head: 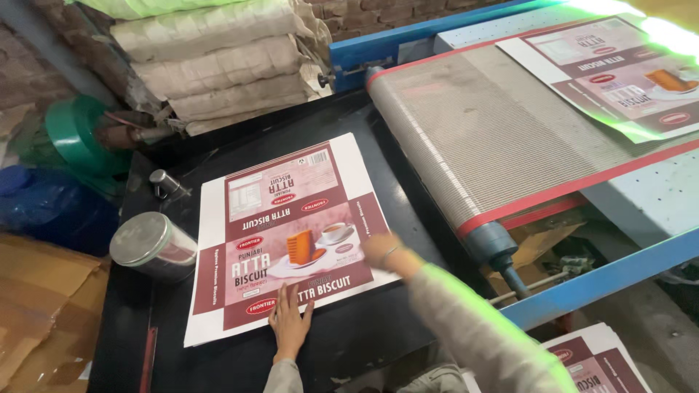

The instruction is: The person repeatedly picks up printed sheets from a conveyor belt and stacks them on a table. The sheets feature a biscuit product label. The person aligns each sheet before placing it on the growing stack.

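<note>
I've got both hands flat, left hand (289,320) and right hand (381,249), squaring the printed carton sheet (284,233) on the desk (364,342); probably needs another nudge.

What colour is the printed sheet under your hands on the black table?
Maroon and pale pink panels with white margins on the printed sheet, seen from the head view.

A flat maroon-and-white printed carton sheet (287,233) lay unfolded, face up, on the black surface (349,342), tilted slightly counterclockwise. Its pale margins ran at 9 and 6 o'clock; a biscuit-and-cup picture sat near its centre.
</note>
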